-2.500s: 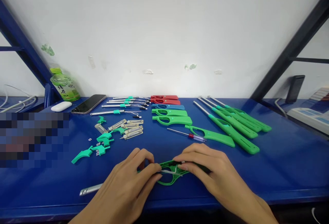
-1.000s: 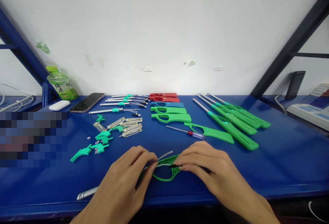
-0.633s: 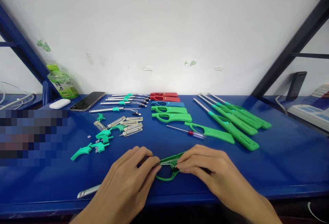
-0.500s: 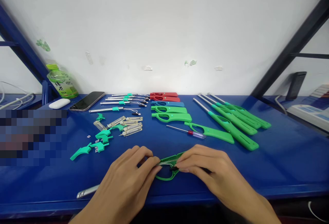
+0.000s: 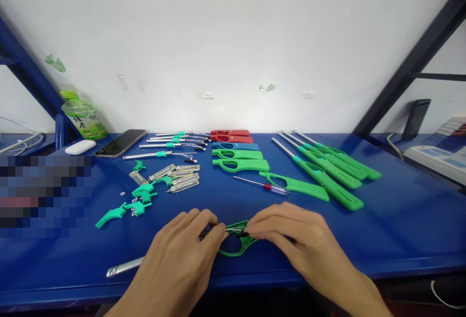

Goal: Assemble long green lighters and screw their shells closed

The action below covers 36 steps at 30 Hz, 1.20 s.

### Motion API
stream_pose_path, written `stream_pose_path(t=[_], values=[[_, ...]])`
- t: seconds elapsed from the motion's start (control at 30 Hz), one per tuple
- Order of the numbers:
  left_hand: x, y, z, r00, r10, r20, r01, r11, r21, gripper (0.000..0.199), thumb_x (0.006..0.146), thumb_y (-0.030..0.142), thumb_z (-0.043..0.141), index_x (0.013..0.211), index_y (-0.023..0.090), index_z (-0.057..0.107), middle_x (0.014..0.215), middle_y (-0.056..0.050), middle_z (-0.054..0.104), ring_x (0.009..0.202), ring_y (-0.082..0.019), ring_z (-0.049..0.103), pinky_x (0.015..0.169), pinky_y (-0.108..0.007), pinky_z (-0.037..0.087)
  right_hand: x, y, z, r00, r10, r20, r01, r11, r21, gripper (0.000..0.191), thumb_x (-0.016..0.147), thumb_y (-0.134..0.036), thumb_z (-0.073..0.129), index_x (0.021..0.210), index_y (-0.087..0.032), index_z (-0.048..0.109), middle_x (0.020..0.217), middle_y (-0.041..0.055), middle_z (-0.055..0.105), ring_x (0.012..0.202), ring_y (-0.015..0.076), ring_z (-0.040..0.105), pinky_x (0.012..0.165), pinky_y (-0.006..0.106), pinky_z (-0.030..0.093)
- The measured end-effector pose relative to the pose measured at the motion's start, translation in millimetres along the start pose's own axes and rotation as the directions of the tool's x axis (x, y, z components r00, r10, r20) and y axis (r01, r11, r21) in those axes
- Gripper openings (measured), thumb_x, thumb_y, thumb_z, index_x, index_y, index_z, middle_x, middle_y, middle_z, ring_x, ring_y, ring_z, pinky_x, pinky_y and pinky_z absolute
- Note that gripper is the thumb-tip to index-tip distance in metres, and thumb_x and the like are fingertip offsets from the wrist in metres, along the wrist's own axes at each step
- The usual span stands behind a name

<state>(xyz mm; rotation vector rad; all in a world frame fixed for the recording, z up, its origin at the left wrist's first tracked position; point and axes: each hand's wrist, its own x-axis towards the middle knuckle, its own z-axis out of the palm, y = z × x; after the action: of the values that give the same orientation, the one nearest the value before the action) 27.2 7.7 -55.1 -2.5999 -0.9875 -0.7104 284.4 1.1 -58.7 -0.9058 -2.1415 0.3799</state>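
Between my hands lies a green lighter shell half with its inner side up and its trigger loop toward me. My left hand grips the shell's left end with thumb and fingertips. From under that hand a metal lighter tube sticks out to the left. My right hand pinches a small black igniter piece against the inside of the shell. A pale wire runs between the two hands. The shell's right part is hidden beneath my right fingers.
Teal triggers and clear fuel tanks lie left. Behind are metal tubes with wires and shell halves. A screwdriver and several assembled green lighters lie right. A phone and bottle stand back left.
My right fingertips have shifted slightly on the shell, and more of its inside shows. Both hands keep their grip. The whole view has moved a little.
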Motion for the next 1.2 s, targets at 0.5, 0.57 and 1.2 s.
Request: stream_pose_path(t=[0.5,0.57,1.2], values=[[-0.9,0.0,8.8,0.992,-0.117,-0.046,0.106,0.975,-0.198,0.028,0.112,0.015,0.045,0.103,0.023,0.071,0.095,-0.002,0.071,0.078,-0.020,0.071,0.074,-0.036,0.057,1.9,-0.5,-0.9,0.998,0.057,0.027,-0.058,0.998,0.030,0.017,0.105,-0.015,0.068,0.105,-0.025,0.081,0.106,-0.0022,0.086,0.097,0.0148,0.081,0.090,0.025,0.059],[-0.9,0.1,9.0,0.992,-0.122,-0.041,0.111,0.971,-0.211,0.029,0.112,0.015,0.045,0.104,0.024,0.071,0.095,-0.002,0.071,0.078,-0.019,0.071,0.074,-0.036,0.057,1.8,-0.7,-1.1,0.998,0.061,0.029,-0.062,0.997,0.035,0.016,0.105,-0.017,0.068,0.106,-0.025,0.082,0.105,-0.0013,0.087,0.095,0.0162,0.081,0.088,0.027,0.060],[-5.7,0.9,11.5,0.993,-0.109,-0.037,0.101,0.977,-0.188,0.025,0.112,0.012,0.044,0.112,0.024,0.066,0.103,-0.003,0.071,0.087,-0.021,0.069,0.084,-0.040,0.053,0.9,1.4,-3.9,1.000,0.005,0.028,-0.005,1.000,0.009,0.018,0.102,-0.009,0.069,0.106,-0.021,0.082,0.104,-0.0008,0.086,0.093,0.0148,0.079,0.086,0.025,0.058]])
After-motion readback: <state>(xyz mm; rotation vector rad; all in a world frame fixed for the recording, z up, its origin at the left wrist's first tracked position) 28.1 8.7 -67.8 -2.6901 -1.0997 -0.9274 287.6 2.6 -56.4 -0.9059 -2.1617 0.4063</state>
